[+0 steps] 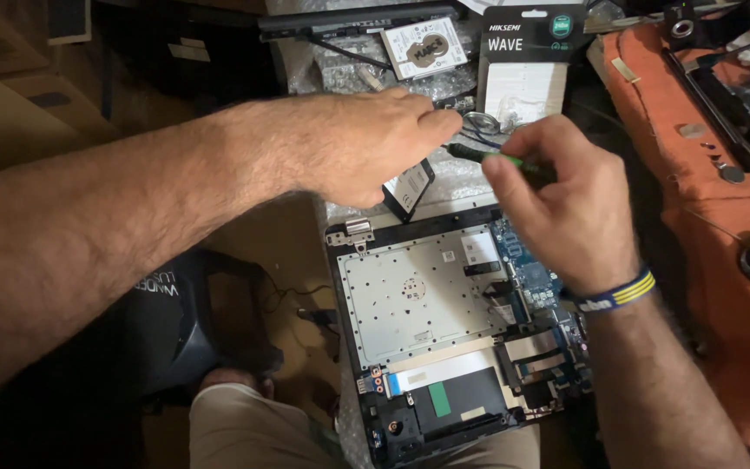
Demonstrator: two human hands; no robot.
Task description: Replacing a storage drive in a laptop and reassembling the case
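— What do I have nearest the camera?

— The opened black laptop base with its grey metal keyboard backplate and blue circuit board (444,321), lying across my lap with the hinge end away from me. Just past its far edge is a small flat black rectangular drive with a white label (410,188), tilted, resting on bubble wrap.

— And my hands?

— Both are above that far edge. My right hand (566,195) is clenched around a slim screwdriver with a green and black handle (479,156); thumb and fingers pinch the handle. Its long axis runs nearly level, pointing left towards my other hand, and the tip end is hidden behind it. My left hand (366,143) comes in from the left, fingers bunched and curled downward right at the screwdriver's end. I cannot tell whether it is pinching something small; the fingertips are hidden. The flat drive lies directly under the left palm, so that hand is nearer to it.

— Further out?

— A silver metal ring (482,122) just beyond the fingers, a second bare drive with a white label (425,45), a black-and-white cardboard retail package (524,61), and orange cloth (705,182) to the right.
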